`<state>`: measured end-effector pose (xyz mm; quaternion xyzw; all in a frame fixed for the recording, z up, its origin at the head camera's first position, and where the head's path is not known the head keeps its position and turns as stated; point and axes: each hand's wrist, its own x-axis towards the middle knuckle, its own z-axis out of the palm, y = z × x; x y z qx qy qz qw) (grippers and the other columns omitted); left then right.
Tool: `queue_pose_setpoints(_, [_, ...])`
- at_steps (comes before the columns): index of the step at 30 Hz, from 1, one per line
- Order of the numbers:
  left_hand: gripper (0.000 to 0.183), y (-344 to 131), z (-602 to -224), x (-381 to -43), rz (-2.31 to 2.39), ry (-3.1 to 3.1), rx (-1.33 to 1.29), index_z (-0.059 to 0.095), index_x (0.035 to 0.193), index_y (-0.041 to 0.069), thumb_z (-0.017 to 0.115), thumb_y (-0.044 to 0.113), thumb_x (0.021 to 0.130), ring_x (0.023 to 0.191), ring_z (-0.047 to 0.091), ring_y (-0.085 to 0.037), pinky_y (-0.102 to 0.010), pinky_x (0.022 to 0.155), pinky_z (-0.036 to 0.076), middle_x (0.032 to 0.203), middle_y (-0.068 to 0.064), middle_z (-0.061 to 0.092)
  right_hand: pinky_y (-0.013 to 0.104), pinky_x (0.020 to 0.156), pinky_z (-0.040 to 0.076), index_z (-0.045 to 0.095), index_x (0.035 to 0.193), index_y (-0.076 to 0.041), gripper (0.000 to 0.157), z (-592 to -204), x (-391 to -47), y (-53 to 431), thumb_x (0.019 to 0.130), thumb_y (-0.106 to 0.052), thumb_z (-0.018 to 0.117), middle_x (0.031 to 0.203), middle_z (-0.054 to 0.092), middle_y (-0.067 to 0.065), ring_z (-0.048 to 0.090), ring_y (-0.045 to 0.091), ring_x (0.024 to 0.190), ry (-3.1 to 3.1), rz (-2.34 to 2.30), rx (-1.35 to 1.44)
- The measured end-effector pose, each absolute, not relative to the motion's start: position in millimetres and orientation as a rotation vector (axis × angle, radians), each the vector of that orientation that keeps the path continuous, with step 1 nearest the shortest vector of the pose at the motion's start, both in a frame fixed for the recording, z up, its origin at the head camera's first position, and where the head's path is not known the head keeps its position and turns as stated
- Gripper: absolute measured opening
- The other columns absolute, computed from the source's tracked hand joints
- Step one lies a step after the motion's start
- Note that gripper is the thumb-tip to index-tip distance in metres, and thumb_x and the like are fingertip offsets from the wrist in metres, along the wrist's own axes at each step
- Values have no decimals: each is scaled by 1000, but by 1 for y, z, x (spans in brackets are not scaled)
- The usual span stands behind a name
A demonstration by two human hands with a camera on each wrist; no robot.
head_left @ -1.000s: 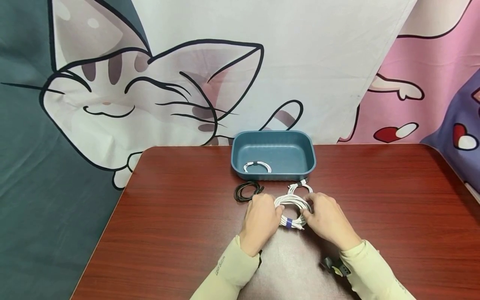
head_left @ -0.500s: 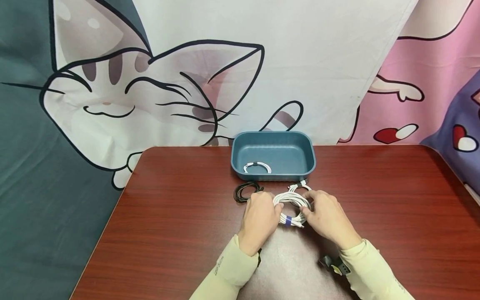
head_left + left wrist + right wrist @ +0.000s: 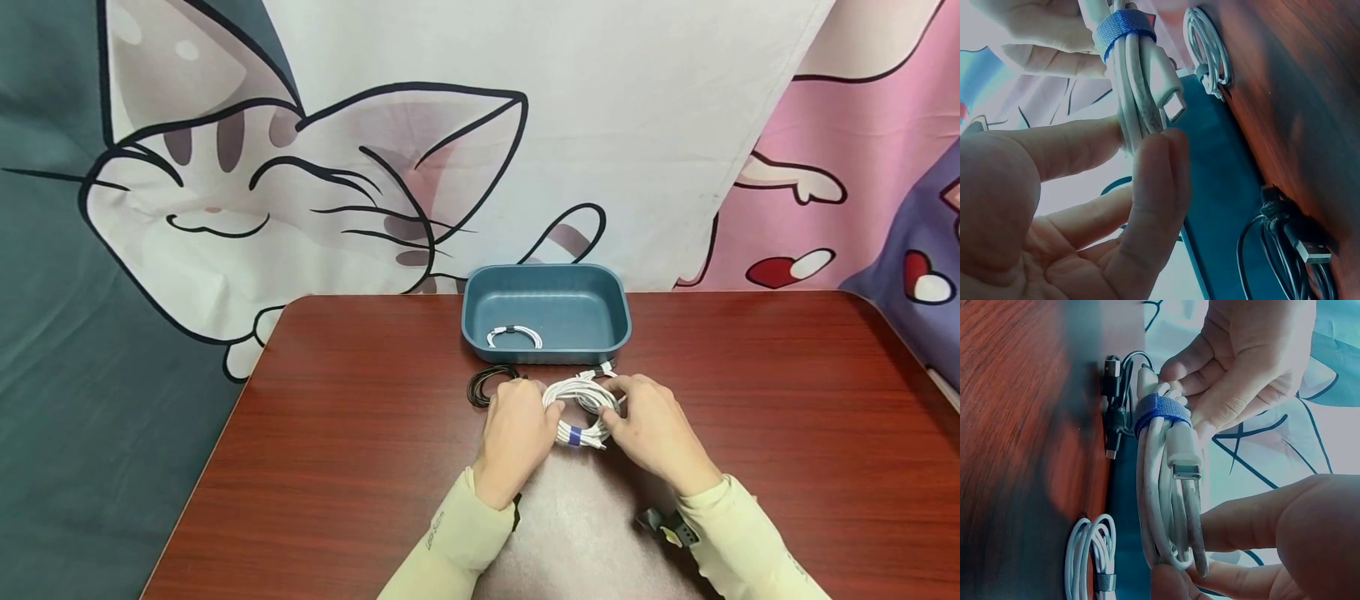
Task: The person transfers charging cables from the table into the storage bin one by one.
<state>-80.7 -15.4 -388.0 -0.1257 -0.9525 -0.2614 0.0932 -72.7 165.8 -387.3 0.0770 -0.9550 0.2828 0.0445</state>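
Observation:
Between both hands a coiled white charging cable (image 3: 580, 390) is held up above the table. A blue strap (image 3: 1124, 30) binds it, with a metal-tipped plug (image 3: 1186, 464) beside the strap. My left hand (image 3: 517, 437) pinches the coil's left side between thumb and fingers. On the right side, my right hand (image 3: 656, 429) pinches it the same way. Behind the coil lies a second white cable (image 3: 1091, 556) with a dark tie, partly hidden in the head view. A coiled black cable (image 3: 1285, 250) with a USB plug rests beyond the left hand.
A blue bin (image 3: 546, 356) stands at the table's back edge, just behind the loose cables. Inside it, at the front left, lies a white coiled cable (image 3: 517, 331). The reddish-brown table (image 3: 337, 458) ends at a cartoon cat curtain (image 3: 637, 167).
Both hands have shifted slightly away from the body with the white cable, towards the bin. The held coil now covers more of the white cable behind it. Both grips stay the same.

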Motion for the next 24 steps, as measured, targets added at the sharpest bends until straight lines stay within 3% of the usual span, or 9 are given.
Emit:
queue_pose_setpoints(11, [27,-15,-385,-82,-727,-2797,-394,64,63,14,79,22,84,71,69,-28,-37,60,49,61,-1,61,42,64,45,71,105,4,25,-384,-75,166,81,-6,71,91,66,13,55,24,73,-2884,875,222])
queue_pose_setpoints(24, [24,-12,-381,-89,-729,-2802,-370,67,67,13,79,23,85,72,69,-28,-38,60,51,66,-4,64,39,62,43,72,106,3,26,-382,-81,167,82,-6,69,83,62,9,54,22,69,-2864,892,193])
